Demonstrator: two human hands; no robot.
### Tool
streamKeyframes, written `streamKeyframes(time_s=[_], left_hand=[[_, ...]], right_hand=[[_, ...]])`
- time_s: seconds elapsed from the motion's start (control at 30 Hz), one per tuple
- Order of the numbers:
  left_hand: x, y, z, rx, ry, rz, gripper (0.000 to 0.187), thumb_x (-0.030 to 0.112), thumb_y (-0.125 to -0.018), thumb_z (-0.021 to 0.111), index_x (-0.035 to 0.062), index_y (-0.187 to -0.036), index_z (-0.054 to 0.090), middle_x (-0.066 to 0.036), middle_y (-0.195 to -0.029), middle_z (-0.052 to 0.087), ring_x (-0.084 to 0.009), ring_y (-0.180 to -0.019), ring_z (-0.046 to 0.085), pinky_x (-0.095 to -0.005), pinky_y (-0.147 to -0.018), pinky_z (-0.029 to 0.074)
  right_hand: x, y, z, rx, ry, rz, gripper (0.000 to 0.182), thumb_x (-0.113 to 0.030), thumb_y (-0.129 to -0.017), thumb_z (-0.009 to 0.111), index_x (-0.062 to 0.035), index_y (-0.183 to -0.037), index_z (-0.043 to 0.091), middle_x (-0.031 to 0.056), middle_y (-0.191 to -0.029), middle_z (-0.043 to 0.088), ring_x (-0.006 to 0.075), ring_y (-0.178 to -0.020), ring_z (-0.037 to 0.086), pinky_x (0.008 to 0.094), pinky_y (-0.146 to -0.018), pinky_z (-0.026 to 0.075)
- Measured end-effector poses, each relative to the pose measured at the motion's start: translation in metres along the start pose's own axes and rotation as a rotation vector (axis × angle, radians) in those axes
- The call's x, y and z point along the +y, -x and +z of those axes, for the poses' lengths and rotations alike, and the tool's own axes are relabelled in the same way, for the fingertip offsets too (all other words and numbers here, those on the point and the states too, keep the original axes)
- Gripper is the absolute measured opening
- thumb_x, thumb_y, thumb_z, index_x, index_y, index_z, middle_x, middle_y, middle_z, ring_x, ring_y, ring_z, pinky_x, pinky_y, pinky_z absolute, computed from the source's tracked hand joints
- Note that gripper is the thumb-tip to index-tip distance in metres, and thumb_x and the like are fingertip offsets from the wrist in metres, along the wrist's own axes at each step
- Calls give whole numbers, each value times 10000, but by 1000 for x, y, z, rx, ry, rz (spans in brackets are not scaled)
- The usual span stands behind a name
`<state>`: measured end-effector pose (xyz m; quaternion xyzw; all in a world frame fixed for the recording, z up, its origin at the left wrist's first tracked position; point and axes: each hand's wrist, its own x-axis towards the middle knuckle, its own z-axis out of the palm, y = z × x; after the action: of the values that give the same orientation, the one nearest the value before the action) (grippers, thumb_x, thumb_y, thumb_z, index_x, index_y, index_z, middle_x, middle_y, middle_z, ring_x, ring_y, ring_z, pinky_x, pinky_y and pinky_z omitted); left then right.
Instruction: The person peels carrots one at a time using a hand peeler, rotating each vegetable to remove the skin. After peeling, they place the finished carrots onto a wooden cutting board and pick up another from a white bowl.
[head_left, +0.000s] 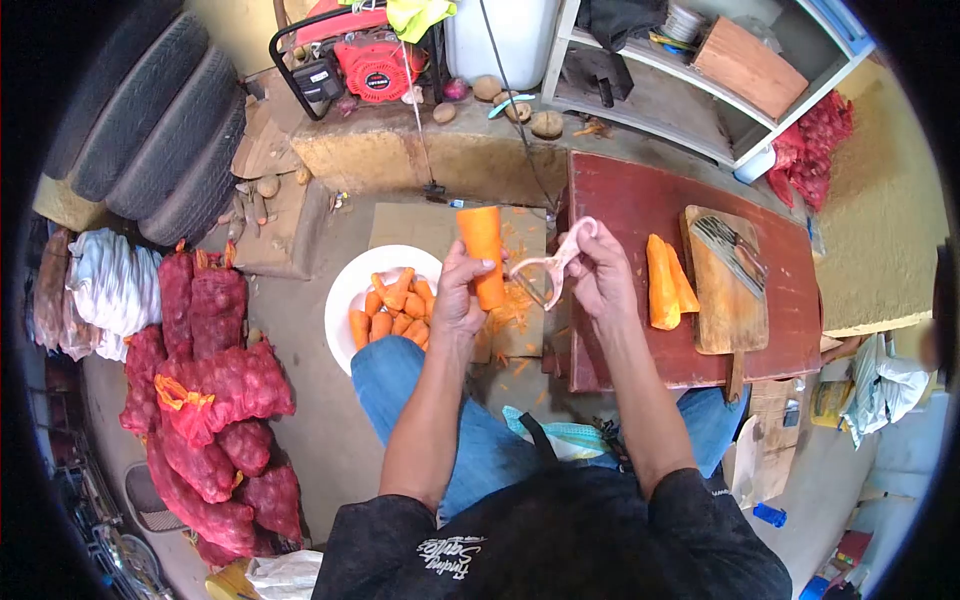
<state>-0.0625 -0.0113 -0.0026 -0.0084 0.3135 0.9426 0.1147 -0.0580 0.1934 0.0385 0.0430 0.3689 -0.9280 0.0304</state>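
My left hand (463,290) is wrapped round a thick orange carrot piece (482,250), held nearly upright with its flat cut end at the top. My right hand (603,272) grips a pale pink peeler (562,262), whose blade end lies just right of the carrot. Below and left of my left hand, a white basin (345,300) holds several peeled carrots (402,303). On the red table (628,200) to the right lie peeled carrot pieces (662,285) beside a wooden board (728,325) with a knife (748,262) and another metal tool on it.
Orange peelings (515,300) litter the cardboard (400,225) on the floor. Red mesh sacks (215,400) and stacked tyres (150,130) stand at the left. A red engine (378,70) and a white shelf (655,70) are at the back.
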Motion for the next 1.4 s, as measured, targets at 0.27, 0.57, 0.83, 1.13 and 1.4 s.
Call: streamKeyframes(time_s=[0.27,0.57,0.83,1.13,1.4], left_hand=[[17,7,-1,37,154,-97,453,94,-827,635,36,-1261,519,-151,-1020,636,-229,-753,646,-393,-724,584],[12,22,6,-6,-25,-245,590,15,-677,556,-5,-1266,520,-142,-913,622,-206,-639,624,-335,-461,548],[14,23,12,-12,-91,-317,606,-11,-638,562,2,-1241,506,-103,-836,584,-180,-563,593,-322,-414,519],[8,20,8,-10,-171,-390,525,-19,-617,568,14,-1139,529,-95,-807,588,-179,-530,582,-314,-373,490],[5,22,12,25,-377,-382,511,-23,-611,575,23,-1119,531,-85,-793,589,-172,-505,572,-296,-359,480]], right_hand=[[3,17,-4,-42,73,-99,133,-142,-968,653,-69,-996,545,108,-897,681,146,-676,654,253,-572,547],[-9,-31,34,-216,360,-185,161,-38,-948,629,-83,-945,475,79,-805,634,171,-652,673,238,-522,511],[-32,-40,61,-336,556,-59,134,-25,-931,633,-80,-970,518,65,-819,642,145,-660,657,256,-546,536],[-23,-54,53,-177,502,-128,114,-21,-931,625,-62,-924,518,73,-799,660,152,-621,673,268,-482,542],[-25,-64,43,-236,567,-167,152,-59,-938,638,-24,-988,500,99,-746,654,153,-555,655,276,-495,563]])
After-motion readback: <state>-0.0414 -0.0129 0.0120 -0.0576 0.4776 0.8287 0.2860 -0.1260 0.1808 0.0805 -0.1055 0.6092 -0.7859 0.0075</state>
